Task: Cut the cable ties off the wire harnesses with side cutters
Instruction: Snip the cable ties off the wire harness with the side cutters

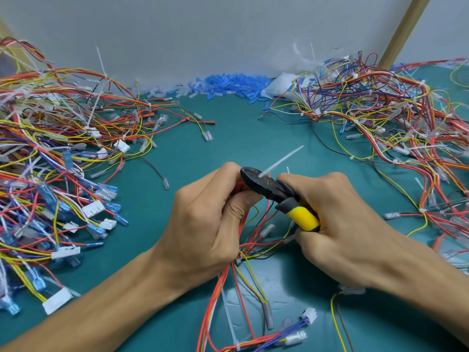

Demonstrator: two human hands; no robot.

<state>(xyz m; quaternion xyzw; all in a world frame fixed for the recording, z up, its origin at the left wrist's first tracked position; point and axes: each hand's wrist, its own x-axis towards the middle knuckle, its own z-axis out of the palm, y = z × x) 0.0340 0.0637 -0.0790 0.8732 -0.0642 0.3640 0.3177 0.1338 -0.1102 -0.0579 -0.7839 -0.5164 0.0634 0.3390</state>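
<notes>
My left hand (pixel 203 219) grips a wire harness (pixel 243 283) of red, yellow and dark wires that trails down toward the front edge. My right hand (pixel 337 224) grips the yellow-and-black handles of the side cutters (pixel 276 194). The cutters' dark jaws sit at a white cable tie (pixel 281 158) just above my left fingers, and the tie's tail sticks up to the right. A second white cable tie (pixel 229 318) wraps the same harness lower down. Whether the jaws are fully closed on the tie is hidden.
A large tangled heap of harnesses (pixel 50 158) covers the left of the green mat (pixel 228 138); another heap (pixel 396 123) fills the right. Blue and clear terminal sleeves (pixel 228 85) lie along the grey back wall. A wooden post (pixel 403 31) leans at the back right.
</notes>
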